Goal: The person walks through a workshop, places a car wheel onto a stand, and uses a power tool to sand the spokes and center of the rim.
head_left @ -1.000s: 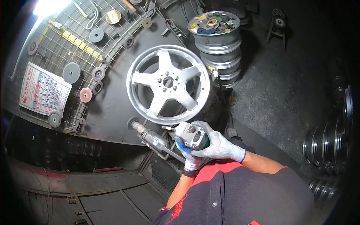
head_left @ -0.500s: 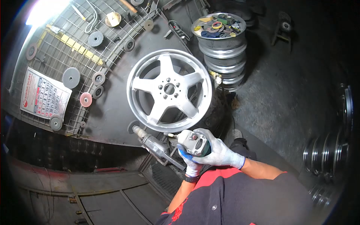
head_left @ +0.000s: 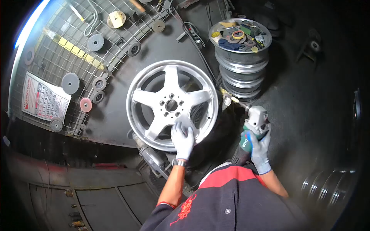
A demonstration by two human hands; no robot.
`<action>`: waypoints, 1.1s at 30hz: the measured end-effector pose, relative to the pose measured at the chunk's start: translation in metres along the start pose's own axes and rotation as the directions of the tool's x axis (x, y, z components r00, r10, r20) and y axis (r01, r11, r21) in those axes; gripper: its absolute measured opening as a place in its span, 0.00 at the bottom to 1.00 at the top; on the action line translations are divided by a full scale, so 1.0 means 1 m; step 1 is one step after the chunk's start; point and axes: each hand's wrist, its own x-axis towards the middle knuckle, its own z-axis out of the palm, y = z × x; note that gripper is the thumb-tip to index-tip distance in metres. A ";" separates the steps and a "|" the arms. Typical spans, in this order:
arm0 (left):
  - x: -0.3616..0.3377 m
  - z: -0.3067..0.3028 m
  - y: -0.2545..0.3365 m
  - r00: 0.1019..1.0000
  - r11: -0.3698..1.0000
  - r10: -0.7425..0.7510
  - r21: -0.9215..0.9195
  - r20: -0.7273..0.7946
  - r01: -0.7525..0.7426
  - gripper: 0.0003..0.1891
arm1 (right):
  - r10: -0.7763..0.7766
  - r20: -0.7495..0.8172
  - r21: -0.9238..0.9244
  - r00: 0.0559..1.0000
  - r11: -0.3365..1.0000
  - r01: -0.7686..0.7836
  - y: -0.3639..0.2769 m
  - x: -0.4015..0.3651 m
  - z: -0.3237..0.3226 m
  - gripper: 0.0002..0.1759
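Note:
A silver five-spoke alloy wheel rim (head_left: 173, 79) lies face up in front of me. My left hand (head_left: 182, 142), in a pale work glove, rests on its lower spoke with the fingers stretched out. Off to the right, my gloved right hand (head_left: 260, 151) grips a grinder (head_left: 257, 118) by its green body. The grinder's grey metal head points up, and a thin shaft sticks out of it to the upper left. Another power tool (head_left: 153, 157) sits below the rim's lower left edge, partly covered by it.
A stack of rims (head_left: 244, 71) stands at the upper right, topped with sanding scraps and a tape roll. On the left, a wire mesh panel (head_left: 90, 23) holds several discs and a calendar (head_left: 45, 98). More rims (head_left: 327, 186) lie at the lower right.
The grinder has moved from in front of my body to the right, now in my right hand alone. My left hand has let go of it and moved onto the rim.

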 end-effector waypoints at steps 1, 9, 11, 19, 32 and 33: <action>0.015 0.009 0.003 1.000 0.996 0.020 0.085 0.000 -0.020 0.32 | -0.041 -0.012 -0.026 0.999 0.999 0.041 -0.004 0.010 -0.007 0.35; 0.116 0.032 0.049 0.936 0.934 -0.295 0.262 0.191 0.241 0.41 | -0.063 -0.025 -0.036 0.998 0.997 0.062 -0.008 0.067 -0.045 0.37; 0.122 0.043 0.043 0.924 0.939 -0.309 0.226 0.225 0.258 0.44 | -0.062 -0.022 -0.024 0.998 0.998 0.062 -0.009 0.076 -0.049 0.36; 0.192 0.068 0.036 0.980 0.982 -0.179 0.079 0.084 0.172 0.44 | 0.067 -0.097 0.034 0.993 0.997 -0.064 -0.015 0.102 -0.050 0.34; 0.218 0.051 0.058 0.937 0.933 -0.347 0.090 -0.028 0.348 0.30 | 0.059 0.085 -0.010 0.995 0.998 -0.058 -0.023 0.105 -0.031 0.35; 0.222 0.080 0.048 0.911 0.911 -0.405 0.056 -0.073 0.409 0.28 | 0.070 0.080 -0.019 0.994 0.997 -0.068 -0.027 0.102 -0.027 0.33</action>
